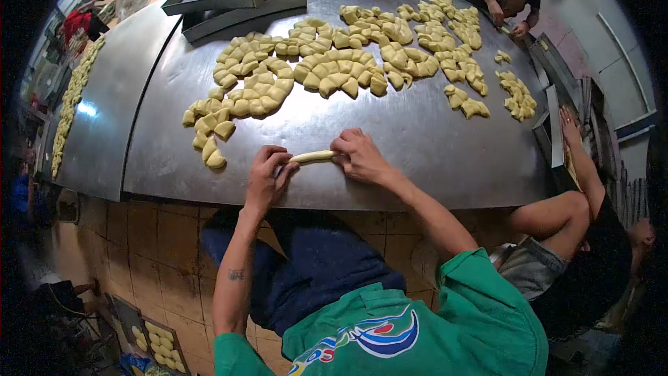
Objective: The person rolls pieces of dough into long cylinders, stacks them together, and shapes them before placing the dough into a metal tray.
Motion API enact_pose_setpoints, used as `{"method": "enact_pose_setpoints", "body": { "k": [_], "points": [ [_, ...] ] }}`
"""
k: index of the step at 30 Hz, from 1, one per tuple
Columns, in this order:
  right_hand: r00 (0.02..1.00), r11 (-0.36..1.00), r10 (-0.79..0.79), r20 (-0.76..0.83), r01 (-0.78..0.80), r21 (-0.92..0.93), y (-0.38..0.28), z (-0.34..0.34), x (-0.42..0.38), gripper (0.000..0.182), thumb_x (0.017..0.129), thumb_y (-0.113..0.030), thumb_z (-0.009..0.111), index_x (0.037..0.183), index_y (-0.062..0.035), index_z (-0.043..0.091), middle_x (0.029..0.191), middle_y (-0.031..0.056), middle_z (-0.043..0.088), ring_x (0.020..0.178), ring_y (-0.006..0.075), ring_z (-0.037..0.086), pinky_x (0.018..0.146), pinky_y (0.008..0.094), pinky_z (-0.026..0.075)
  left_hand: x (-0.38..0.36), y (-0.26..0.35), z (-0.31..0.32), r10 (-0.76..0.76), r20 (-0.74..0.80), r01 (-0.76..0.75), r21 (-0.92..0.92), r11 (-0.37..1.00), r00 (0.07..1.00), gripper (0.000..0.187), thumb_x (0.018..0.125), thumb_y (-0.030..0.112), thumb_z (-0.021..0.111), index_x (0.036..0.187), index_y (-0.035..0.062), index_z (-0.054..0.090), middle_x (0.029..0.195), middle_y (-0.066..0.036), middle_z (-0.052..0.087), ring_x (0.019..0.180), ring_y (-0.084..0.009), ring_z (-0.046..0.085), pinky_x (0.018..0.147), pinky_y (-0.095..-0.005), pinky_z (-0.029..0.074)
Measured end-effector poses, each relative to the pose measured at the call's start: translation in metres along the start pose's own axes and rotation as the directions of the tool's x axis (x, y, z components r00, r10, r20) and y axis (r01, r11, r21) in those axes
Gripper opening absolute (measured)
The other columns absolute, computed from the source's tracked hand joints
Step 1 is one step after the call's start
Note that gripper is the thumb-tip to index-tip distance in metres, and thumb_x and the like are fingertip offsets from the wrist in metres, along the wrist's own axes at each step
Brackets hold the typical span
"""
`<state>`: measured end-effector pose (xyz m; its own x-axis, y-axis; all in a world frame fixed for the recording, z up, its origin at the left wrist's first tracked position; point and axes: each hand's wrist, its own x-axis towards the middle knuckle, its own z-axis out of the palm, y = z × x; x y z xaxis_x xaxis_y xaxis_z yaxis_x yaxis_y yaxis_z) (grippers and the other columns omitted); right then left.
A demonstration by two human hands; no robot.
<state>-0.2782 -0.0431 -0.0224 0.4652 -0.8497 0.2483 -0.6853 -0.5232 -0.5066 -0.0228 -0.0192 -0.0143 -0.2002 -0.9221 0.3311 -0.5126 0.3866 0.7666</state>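
One green shirt (445, 324) lies nearest the camera. One dough roll (314, 157) is at the near side of one metal table (431, 174). Two hands, apart, grip it: the left hand (268, 170) at one end, the right hand (360, 157) at the other. Beyond lie cut dough pieces (339, 69), too many to count reliably, then two stacked trays (209, 7), far left.
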Motion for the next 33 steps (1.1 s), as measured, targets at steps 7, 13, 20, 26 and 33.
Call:
{"method": "enact_pose_setpoints", "body": {
  "k": [7,13,20,26,33],
  "points": [
    [0.667,0.765,0.639,-0.383,-0.497,0.409,0.052,-0.039,0.043,0.040,0.077,-0.029,0.078,0.095,0.0022,0.061,0.084,0.0121,0.064,0.071,0.0213,0.060,0.063,0.0349,0.048,-0.003,-0.011,-0.001,0.099,-0.041,-0.098,0.034,0.995,0.994,0.017,0.080,0.011,0.074,0.092,-0.0003,0.068,0.096,-0.013,0.063,0.087,-0.0297,0.062,0.075,-0.0365,0.051],
    [0.543,0.733,0.671,-0.504,-0.587,0.344,0.089,-0.034,0.076,0.021,0.070,-0.023,0.072,0.075,-0.0038,0.067,0.077,0.0141,0.069,0.071,0.0295,0.067,0.066,0.0389,0.051,-0.001,0.005,-0.006,0.067,-0.062,-0.069,-0.038,0.997,0.996,0.021,0.082,0.012,0.074,0.099,0.0013,0.067,0.094,-0.011,0.063,0.082,-0.0230,0.063,0.068,-0.0349,0.052],
    [0.934,0.896,-0.052,-0.355,0.200,0.397,-0.081,-0.025,0.026,0.019,0.072,0.008,0.067,0.088,0.0002,0.061,0.097,0.0109,0.065,0.086,0.0190,0.066,0.070,0.0321,0.055,-0.010,0.059,-0.031,-0.581,0.352,0.535,-0.827,0.174,0.733,0.044,0.097,0.033,0.060,0.112,-0.0081,0.061,0.092,-0.012,0.067,0.072,-0.0130,0.064,0.068,-0.0256,0.056],
    [0.991,0.518,0.121,-0.058,-0.013,0.855,-0.119,-0.005,-0.004,0.029,0.077,0.003,0.073,0.104,-0.0017,0.064,0.106,0.0107,0.065,0.093,0.0175,0.066,0.069,0.0292,0.055,-0.050,0.060,-0.045,-0.517,0.132,0.441,-0.719,0.537,0.846,0.027,0.091,0.016,0.069,0.109,-0.0029,0.066,0.093,-0.006,0.069,0.079,-0.0090,0.064,0.069,-0.0223,0.053],
    [0.921,0.252,0.256,0.295,-0.358,0.899,-0.129,0.012,-0.014,0.025,0.089,-0.007,0.068,0.112,-0.0006,0.063,0.104,0.0073,0.066,0.083,0.0122,0.065,0.068,0.0246,0.053,-0.067,0.065,-0.043,-0.459,0.143,0.395,-0.758,0.519,0.877,0.023,0.090,0.013,0.070,0.108,-0.0003,0.068,0.093,-0.005,0.070,0.078,-0.0085,0.063,0.070,-0.0222,0.052]
  ]
}}
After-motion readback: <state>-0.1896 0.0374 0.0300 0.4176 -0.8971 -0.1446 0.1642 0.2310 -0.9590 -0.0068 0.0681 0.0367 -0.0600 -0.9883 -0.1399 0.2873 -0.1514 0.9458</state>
